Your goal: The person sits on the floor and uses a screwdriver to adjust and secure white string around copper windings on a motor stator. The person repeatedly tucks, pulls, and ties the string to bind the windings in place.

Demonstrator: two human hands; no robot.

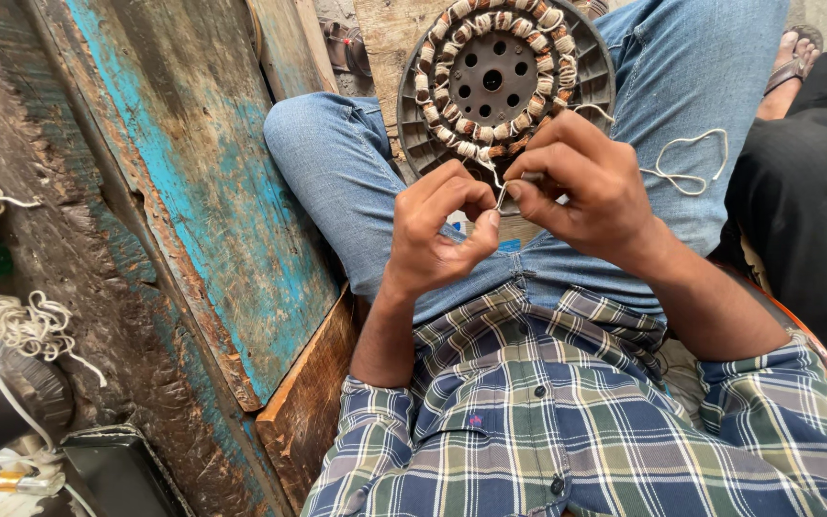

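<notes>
At frame centre, the left hand [437, 230] and right hand [581, 182] both pinch a white string [501, 196] with closed fingertips. The string leads up to the stator [504, 81] in the lap, its ring of slots packed with tied copper coils [452, 120].

Soft even daylight, faint shadows, sharp centre, wide-angle stretching at edges, no glare

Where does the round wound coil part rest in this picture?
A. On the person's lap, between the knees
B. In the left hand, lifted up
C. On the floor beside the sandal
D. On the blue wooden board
A: the round wound coil part lies between the jeans-clad knees, while both hands, left hand and right hand, pinch white string in front of it.
</notes>
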